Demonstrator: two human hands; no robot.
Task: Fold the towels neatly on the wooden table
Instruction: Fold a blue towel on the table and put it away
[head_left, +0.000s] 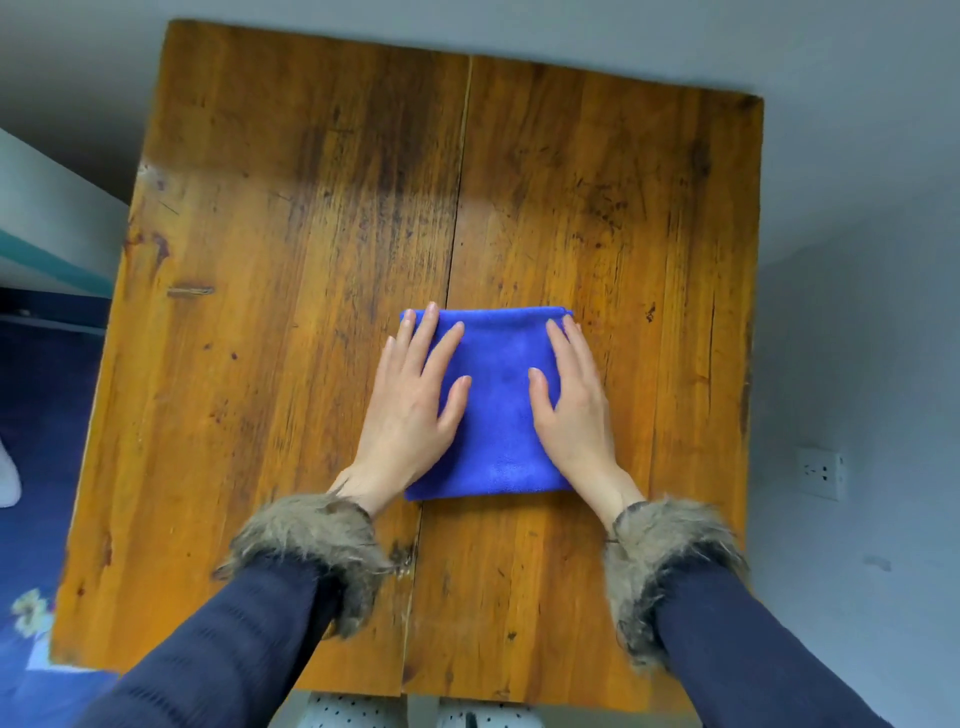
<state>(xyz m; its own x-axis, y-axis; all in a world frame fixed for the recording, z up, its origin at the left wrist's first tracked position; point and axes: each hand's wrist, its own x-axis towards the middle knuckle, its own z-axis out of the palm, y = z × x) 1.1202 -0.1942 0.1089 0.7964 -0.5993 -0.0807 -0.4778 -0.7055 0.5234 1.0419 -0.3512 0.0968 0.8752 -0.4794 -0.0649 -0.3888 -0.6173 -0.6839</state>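
left hand (410, 395) flat on the left side of the towel (498, 410), fingers straight and spread wide, pressing, gripping nothing. its outer fingers run off the towel's left edge onto the tabletop (260, 260).

towel: blue, already folded to a small near-square pad, lying just right of the tabletop's centre seam, nearer the near edge than the far one. far edge looks like the rounded fold; near edge looks like the loose layers, though i cannot count the layers.

right hand (571, 410) flat on the right side of the towel, fingers straight and closer together, also pressing, holding nothing. heel of the hand sits at the near right corner.

risks, as i judge them:
- the pile is soft and springy; if both hands lift at once the top layers may puff up and the fold open.
- if the hands smooth outward, the upper layer could slide over the lower, leaving the edges out of line.
- the fur cuffs (311, 540) hang close to the near edge and could catch and drag a loose corner as the arms draw back.
- the tabletop looks smooth, so a sideways push may shift the whole pad instead of flattening it.

count: towels in view, one, though the task speaks of several. hands, two. tabletop, one, made of two boards. fur cuffs, two. wall socket (821, 470) at far right, one.
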